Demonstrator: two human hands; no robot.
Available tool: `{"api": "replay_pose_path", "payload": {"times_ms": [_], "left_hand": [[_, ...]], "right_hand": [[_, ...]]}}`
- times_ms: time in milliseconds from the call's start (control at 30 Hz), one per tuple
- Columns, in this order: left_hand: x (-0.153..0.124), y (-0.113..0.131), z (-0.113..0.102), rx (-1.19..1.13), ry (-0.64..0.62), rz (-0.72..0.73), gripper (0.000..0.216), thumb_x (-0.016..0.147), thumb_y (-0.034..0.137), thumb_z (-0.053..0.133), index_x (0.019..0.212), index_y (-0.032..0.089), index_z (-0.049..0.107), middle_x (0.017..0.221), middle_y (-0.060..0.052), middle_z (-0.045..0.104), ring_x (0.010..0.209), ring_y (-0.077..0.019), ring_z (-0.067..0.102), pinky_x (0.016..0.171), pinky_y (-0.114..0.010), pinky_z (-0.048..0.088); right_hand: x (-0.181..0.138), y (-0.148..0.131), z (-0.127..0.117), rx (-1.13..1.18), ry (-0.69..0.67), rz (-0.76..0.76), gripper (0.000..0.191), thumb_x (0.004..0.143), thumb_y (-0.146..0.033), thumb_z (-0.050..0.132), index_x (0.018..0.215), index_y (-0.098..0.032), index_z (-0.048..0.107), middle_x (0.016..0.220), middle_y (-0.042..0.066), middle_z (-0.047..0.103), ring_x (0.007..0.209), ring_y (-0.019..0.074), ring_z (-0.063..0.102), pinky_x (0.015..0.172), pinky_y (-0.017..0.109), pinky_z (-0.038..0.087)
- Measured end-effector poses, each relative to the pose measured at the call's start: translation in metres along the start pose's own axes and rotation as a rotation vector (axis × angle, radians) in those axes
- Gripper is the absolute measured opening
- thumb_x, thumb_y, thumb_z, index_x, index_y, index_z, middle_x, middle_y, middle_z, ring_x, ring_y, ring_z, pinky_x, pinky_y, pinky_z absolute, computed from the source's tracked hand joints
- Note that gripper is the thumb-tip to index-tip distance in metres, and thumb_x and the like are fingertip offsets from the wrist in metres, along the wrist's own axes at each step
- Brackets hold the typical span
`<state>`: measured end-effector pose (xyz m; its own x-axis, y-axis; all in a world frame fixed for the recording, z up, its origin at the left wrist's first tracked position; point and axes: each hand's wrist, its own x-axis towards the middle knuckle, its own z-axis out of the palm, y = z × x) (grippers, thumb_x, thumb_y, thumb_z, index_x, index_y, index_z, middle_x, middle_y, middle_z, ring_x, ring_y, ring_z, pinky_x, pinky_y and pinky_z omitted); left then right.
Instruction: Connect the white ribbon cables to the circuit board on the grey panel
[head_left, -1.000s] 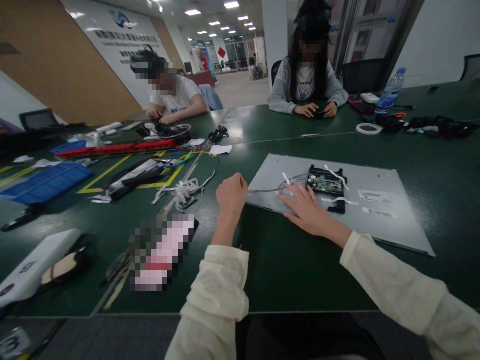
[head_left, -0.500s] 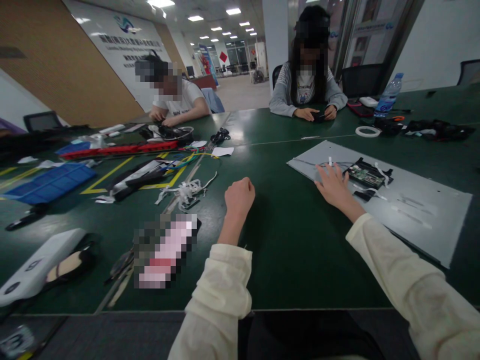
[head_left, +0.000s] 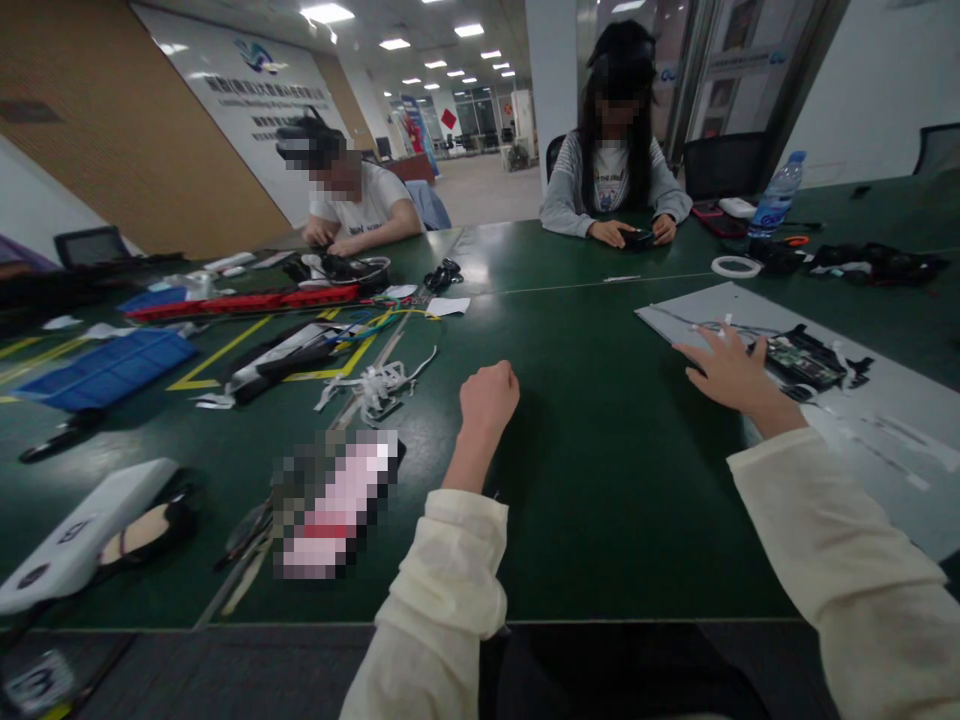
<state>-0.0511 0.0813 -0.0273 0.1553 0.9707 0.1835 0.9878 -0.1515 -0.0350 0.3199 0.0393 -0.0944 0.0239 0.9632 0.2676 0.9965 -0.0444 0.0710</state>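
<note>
Fingers spread, my right hand lies over the left edge of a flat grey panel on the table. Just beyond its fingertips is a green circuit board in a black frame, with thin cables and white tape strips near it. My left hand is closed in a fist, resting on the green tabletop with its back toward me. The inside of that fist is hidden. Left of it lie a tangle of white strips and a blurred-out phone-like object.
At left are a blue tray, a long white device and a black-and-white bundle with wires. Two people sit across the table. A tape roll and a water bottle stand at the far right.
The grey panel, with the circuit board on it, has slid to the right, and my right hand has moved right along with it. My left fist has stayed in place.
</note>
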Motion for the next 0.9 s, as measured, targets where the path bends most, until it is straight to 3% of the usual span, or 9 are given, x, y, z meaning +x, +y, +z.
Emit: {"api": "replay_pose_path", "payload": {"times_ms": [133,267,367,567,700,900], "left_hand": [[-0.001,0.004,-0.001,0.000,-0.027,0.029,0.032,0.093,0.027,0.033,0.099,0.018,0.063,0.094,-0.011,0.068,0.089,-0.0258,0.066,0.077,-0.034,0.049],[-0.001,0.008,-0.001,-0.008,-0.056,0.030,0.033,0.093,0.028,0.032,0.099,0.019,0.064,0.095,-0.011,0.069,0.090,-0.0247,0.065,0.078,-0.034,0.049],[-0.002,0.009,0.000,-0.011,-0.042,0.052,0.034,0.093,0.028,0.031,0.098,0.019,0.064,0.092,-0.011,0.069,0.087,-0.0252,0.066,0.076,-0.034,0.049],[-0.004,0.011,0.000,-0.020,-0.059,0.055,0.033,0.093,0.027,0.033,0.099,0.020,0.064,0.096,-0.011,0.069,0.090,-0.0244,0.066,0.078,-0.033,0.049],[-0.005,0.012,-0.001,-0.032,-0.054,0.060,0.032,0.092,0.026,0.034,0.098,0.020,0.065,0.094,-0.011,0.069,0.089,-0.0250,0.066,0.077,-0.034,0.049],[-0.008,0.010,0.000,-0.050,-0.044,0.092,0.032,0.092,0.025,0.034,0.095,0.019,0.065,0.090,-0.010,0.068,0.085,-0.0248,0.066,0.073,-0.034,0.050]], "right_hand": [[-0.008,0.023,-0.002,-0.024,-0.055,0.019,0.046,0.092,-0.048,0.038,0.136,-0.039,0.047,0.153,0.010,0.022,0.136,0.0459,0.014,0.092,0.078,0.013],[-0.011,0.026,-0.002,-0.025,-0.023,0.027,0.040,0.092,-0.047,0.038,0.127,-0.039,0.057,0.154,0.007,0.019,0.138,0.0444,0.009,0.094,0.077,0.010],[-0.013,0.018,-0.002,-0.031,0.058,0.068,0.037,0.092,-0.042,0.039,0.124,-0.038,0.059,0.153,0.004,0.022,0.138,0.0403,0.010,0.096,0.077,0.009],[-0.012,0.016,0.000,-0.032,0.190,0.187,0.037,0.092,-0.038,0.041,0.123,-0.030,0.060,0.148,0.011,0.031,0.137,0.0375,0.010,0.096,0.074,0.009],[-0.007,0.027,0.008,-0.044,0.227,0.234,0.037,0.093,-0.039,0.039,0.118,-0.026,0.062,0.146,0.012,0.035,0.136,0.0365,0.012,0.097,0.072,0.005],[0.003,0.056,0.029,-0.012,0.271,0.327,0.043,0.095,-0.042,0.032,0.115,-0.023,0.065,0.140,0.016,0.042,0.134,0.0360,0.015,0.095,0.067,0.011]]}}
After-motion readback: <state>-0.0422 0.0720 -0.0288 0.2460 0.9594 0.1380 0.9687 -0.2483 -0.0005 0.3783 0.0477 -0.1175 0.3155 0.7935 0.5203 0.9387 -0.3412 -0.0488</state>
